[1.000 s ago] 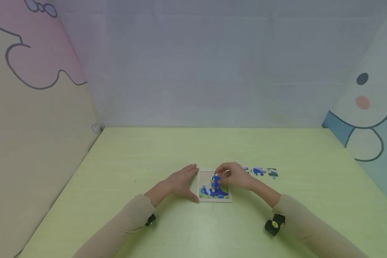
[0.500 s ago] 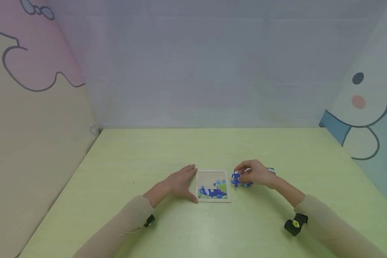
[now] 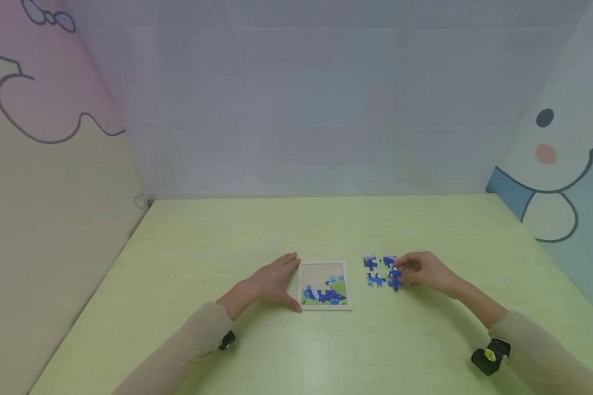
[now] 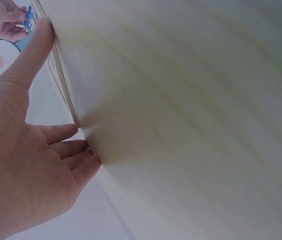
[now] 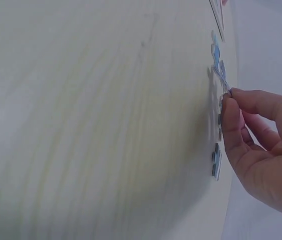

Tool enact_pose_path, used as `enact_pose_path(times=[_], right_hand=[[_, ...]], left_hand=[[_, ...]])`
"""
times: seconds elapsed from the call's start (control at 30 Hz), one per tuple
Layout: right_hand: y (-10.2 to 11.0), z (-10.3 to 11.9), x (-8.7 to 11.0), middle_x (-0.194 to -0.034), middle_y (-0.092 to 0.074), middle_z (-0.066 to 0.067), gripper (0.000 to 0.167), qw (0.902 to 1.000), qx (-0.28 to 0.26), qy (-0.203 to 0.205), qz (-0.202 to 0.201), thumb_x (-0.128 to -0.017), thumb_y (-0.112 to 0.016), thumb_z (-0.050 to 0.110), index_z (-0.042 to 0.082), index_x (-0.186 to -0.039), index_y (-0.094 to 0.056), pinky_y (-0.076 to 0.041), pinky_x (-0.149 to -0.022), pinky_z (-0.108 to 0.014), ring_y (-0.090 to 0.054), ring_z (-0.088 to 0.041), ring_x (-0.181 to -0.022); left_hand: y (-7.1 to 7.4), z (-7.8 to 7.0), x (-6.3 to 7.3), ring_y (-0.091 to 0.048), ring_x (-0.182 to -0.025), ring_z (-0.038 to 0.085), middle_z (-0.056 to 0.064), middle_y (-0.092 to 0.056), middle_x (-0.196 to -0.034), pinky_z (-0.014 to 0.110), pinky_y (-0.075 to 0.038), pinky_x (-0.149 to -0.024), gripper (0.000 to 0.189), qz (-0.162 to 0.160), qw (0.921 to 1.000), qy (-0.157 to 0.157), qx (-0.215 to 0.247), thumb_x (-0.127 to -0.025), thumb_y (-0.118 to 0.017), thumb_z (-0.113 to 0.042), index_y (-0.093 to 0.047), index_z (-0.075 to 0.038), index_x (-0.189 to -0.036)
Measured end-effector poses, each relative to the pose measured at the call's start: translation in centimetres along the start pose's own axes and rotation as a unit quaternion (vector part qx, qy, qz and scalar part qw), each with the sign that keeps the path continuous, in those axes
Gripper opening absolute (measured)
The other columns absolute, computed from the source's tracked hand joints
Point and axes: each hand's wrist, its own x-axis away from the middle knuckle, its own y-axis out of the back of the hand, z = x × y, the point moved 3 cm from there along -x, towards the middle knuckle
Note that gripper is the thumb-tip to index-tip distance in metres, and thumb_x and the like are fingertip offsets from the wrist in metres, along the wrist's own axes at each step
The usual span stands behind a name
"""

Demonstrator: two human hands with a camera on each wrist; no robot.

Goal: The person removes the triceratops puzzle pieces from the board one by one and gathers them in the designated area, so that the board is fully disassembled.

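Note:
In the head view my left hand (image 3: 275,282) spans the left side of a small square puzzle frame (image 3: 349,285). Its thumb touches the near corner and its fairly straight fingers the far corner; the left wrist view shows thumb and fingertips (image 4: 95,162) along that edge. Inside the frame, joined pieces (image 3: 328,297) show a blue dinosaur on green in the lower part; bare wood shows above. My right hand (image 3: 427,272) pinches a blue puzzle piece (image 3: 395,280) between thumb and forefinger, tilted off the table in the right wrist view.
Loose puzzle pieces lie right of the frame: one at the back left (image 3: 370,262), one at the back right (image 3: 388,261) and a light blue one (image 3: 374,280) in front. Another piece (image 5: 216,162) shows below the hand in the right wrist view. Printed cloth walls enclose the table (image 3: 257,225).
My right hand has carried the blue puzzle piece from over the frame rightwards to beside the loose pieces, uncovering them. My left hand has stayed at the frame's left edge.

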Motion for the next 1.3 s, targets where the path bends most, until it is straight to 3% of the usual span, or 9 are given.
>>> enact_pose_path(times=[0.23,0.53,1.3], right_hand=[[-0.13,-0.86,-0.47,-0.090,-0.060,-0.013,0.031,0.9985,0.049,0.021,-0.010,-0.074,-0.063,-0.006,-0.011,-0.104,-0.058,-0.052,-0.057,-0.024,-0.057,-0.018,-0.074],[-0.25,-0.28,-0.57,-0.086,-0.061,-0.010,0.026,0.9934,0.105,0.043,-0.015,-0.076,-0.062,-0.005,-0.010,-0.101,-0.061,-0.049,-0.057,-0.022,-0.054,-0.018,-0.076],[-0.41,-0.06,-0.27,-0.091,-0.063,-0.014,0.026,0.9887,0.141,0.047,-0.019,-0.076,-0.065,-0.002,-0.009,-0.101,-0.062,-0.049,-0.060,-0.022,-0.058,-0.019,-0.079]], left_hand=[[-0.06,0.09,0.04,-0.014,-0.138,0.025,0.011,-0.017,-0.150,0.039,-0.021,-0.110,0.109,-0.003,1.0000,0.000,0.004,-0.061,-0.075,-0.056,-0.025,-0.005,-0.143],[-0.15,0.15,0.04,-0.014,-0.138,0.024,0.010,-0.016,-0.150,0.038,-0.020,-0.111,0.110,-0.006,1.0000,0.004,0.003,-0.060,-0.075,-0.056,-0.024,-0.005,-0.143],[-0.15,0.08,-0.02,-0.014,-0.138,0.024,0.011,-0.017,-0.150,0.038,-0.020,-0.111,0.110,-0.006,1.0000,-0.003,0.006,-0.061,-0.076,-0.056,-0.024,-0.004,-0.143]])
